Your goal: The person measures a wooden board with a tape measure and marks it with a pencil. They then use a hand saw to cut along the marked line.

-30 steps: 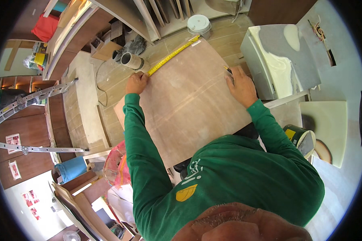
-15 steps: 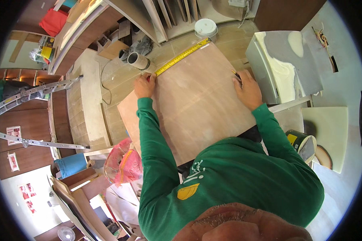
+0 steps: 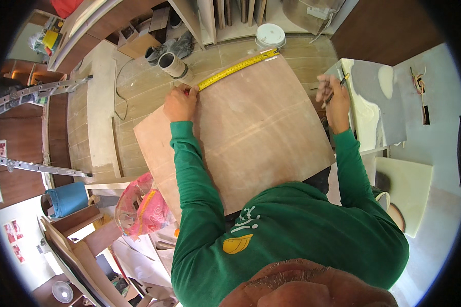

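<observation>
A broad, pale-brown plywood sheet (image 3: pixel 256 133) lies in front of my body. Along its far edge stretches a yellow tape measure (image 3: pixel 235 68), its far end at the sheet's far right corner. My left hand (image 3: pixel 180 105) is closed around the near end of the tape at the sheet's left side; a bit of red shows by the fingers. Off the sheet's right edge, my right hand (image 3: pixel 339 110) is raised, holding a slim pencil (image 3: pixel 346 79) between its fingers. Most of the tape's case is hidden by my left hand.
A white lidded bucket (image 3: pixel 270 36) stands beyond the far corner, and a grey pipe piece (image 3: pixel 172 65) sits beyond my left hand. To the right is a grey panel with cream patches (image 3: pixel 366 97). An aluminium ladder (image 3: pixel 51 91) and pink bag (image 3: pixel 143 207) are left.
My right hand has lifted away from the sheet, moving right past its edge with the pencil. My left hand stays on the tape measure. The whole view has shifted a little.
</observation>
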A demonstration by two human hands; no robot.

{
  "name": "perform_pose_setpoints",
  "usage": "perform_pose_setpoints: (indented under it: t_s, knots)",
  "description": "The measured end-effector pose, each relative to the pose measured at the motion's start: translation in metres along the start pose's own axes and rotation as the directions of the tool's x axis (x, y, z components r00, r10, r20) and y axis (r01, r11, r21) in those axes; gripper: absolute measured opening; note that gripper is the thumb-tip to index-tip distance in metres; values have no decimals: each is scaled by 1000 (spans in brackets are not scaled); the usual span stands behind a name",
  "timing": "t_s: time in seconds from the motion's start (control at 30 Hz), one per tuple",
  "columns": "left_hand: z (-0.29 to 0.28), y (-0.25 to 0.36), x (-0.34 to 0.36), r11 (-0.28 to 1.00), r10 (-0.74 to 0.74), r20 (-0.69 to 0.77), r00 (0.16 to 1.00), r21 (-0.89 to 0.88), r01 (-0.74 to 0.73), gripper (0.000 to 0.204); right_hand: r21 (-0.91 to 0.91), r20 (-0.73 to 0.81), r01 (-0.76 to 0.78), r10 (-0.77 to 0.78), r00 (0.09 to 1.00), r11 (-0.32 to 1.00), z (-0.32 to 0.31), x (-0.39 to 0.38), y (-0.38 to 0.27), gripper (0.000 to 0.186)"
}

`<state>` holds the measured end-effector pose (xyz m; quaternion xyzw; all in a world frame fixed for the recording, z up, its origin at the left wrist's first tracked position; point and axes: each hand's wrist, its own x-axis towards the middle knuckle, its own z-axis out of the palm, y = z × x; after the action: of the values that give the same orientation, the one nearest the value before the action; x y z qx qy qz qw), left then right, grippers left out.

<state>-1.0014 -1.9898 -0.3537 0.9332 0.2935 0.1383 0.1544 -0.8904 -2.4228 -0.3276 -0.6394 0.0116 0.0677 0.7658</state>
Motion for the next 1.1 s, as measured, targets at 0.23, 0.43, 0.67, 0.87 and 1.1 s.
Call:
perform_pose_setpoints:
  t_s: [0.23,0.43,0.67,0.87,1.1]
  knots:
    - [4,-3,8,1000,13,13,1000,26,-13,39,-76,47,-29,33,998,997,54,80,12,54]
    - [0,2,2,1000,5,-45,999,19,-4,30,-95,304,237,-199,932,967,162,105,47,26]
    - [1,10,-5,1000,14,-77,997,-4,-14,28,-296,556,580,-357,751,759,193,82,81,28]
    - [-2,8,-7,1000,-14,-54,998,1,14,28,-221,578,438,-245,778,871,192,84,77,27]
    - [0,10,-6,1000,10,-94,996,9,-9,28,-287,635,449,-182,750,847,191,86,76,23]
